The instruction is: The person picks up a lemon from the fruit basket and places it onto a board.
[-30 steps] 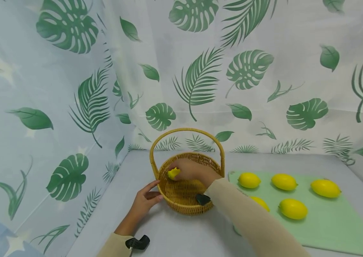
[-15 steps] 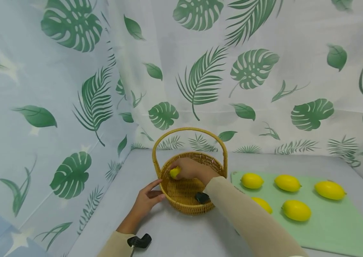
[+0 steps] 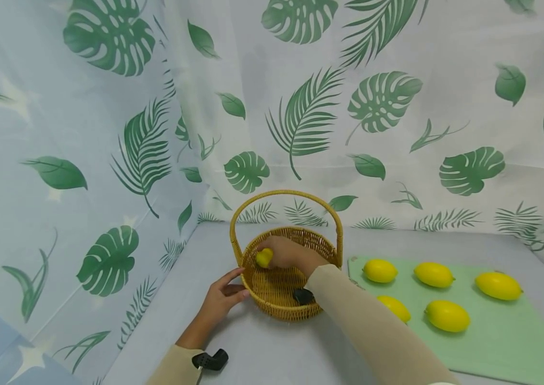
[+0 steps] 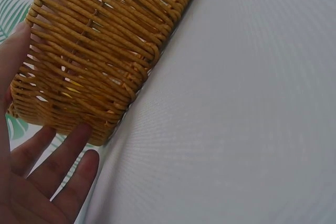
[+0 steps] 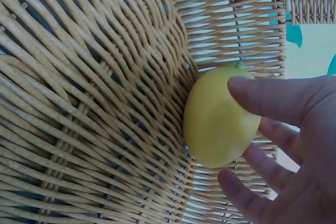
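Note:
My right hand [image 3: 287, 252] reaches into the round wicker basket [image 3: 285, 314] and holds a yellow lemon [image 3: 264, 258] near its left inner wall. In the right wrist view the thumb lies on this lemon [image 5: 218, 119], with other fingers behind it; the lemon touches the woven side. Fairly straight and spread, the fingers of my left hand [image 3: 221, 298] touch the left outside of the basket. The left wrist view shows that hand [image 4: 39, 182] against the basket's woven wall [image 4: 100, 40], its lower fingertips just at the edge.
Right of the basket lies a light green board [image 3: 498, 342] bearing several lemons [image 3: 447, 316], one partly behind the right sleeve [image 3: 363, 315]. The basket's tall handle [image 3: 286, 192] arches over the right hand. Behind the white table hangs a leaf-patterned curtain [image 3: 315, 176].
More of the held lemon shows beside the right hand's fingers. The head view has shifted slightly, moving the scene a little to the right. The left hand stays at the basket.

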The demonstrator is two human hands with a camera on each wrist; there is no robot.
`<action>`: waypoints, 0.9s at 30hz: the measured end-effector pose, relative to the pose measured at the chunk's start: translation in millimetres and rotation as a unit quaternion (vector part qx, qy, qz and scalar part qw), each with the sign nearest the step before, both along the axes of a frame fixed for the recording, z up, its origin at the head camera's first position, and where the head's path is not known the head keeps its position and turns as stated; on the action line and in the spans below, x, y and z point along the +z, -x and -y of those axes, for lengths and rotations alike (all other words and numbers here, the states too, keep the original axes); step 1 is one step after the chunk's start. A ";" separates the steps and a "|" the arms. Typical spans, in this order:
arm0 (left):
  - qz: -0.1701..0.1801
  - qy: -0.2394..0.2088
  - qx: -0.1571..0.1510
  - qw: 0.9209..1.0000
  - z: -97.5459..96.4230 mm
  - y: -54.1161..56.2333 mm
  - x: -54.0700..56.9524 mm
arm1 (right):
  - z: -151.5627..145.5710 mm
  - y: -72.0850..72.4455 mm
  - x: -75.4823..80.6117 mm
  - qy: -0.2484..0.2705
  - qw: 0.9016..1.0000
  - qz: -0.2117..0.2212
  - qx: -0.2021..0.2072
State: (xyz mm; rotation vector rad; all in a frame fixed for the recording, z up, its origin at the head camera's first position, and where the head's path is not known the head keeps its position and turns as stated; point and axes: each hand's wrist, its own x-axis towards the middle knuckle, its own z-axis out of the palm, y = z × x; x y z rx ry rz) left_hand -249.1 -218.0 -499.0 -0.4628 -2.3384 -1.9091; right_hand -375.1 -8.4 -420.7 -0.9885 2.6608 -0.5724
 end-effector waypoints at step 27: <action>-0.006 0.015 0.015 1.000 4.8 10.5 -19.6 | -3.6 -0.5 -9.4 0.000 0.996 0.084 -0.009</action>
